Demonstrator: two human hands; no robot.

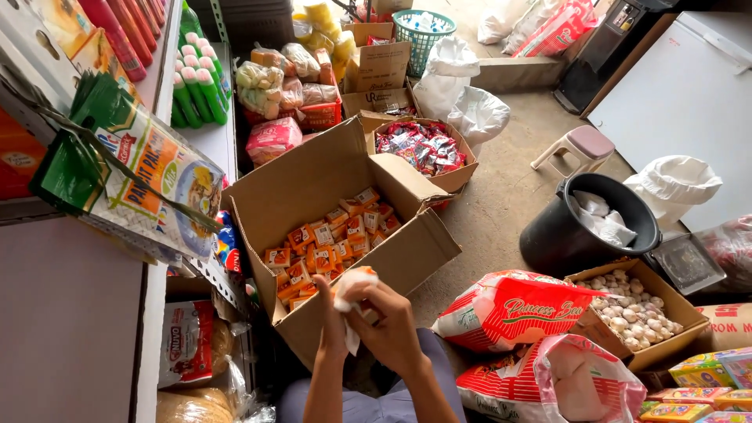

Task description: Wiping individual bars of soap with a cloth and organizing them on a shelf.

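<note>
A person sits low among shop stock, seen from above. Both hands meet just in front of the body, over the near edge of a large open cardboard box (345, 227). The left hand (333, 313) and the right hand (392, 325) are pressed together, fingers curled closed around a small white plastic bag (350, 294) with something orange showing at its top. The bag hangs down between the palms, its long side running roughly up and down. The right hand wraps over more of it; the left pinches its near side.

The box lies directly ahead of the hands, almost touching them, its open flaps spread away from the person. On its floor lies a loose layer of small orange sachets (329, 243), just beyond the fingers and a little to the left. Neither hand is clearly nearer to them.

To the right stand red-and-white sacks (509, 309) and a smaller box of garlic bulbs (634, 309). A black bucket (587, 223) sits on the concrete floor beyond.
</note>
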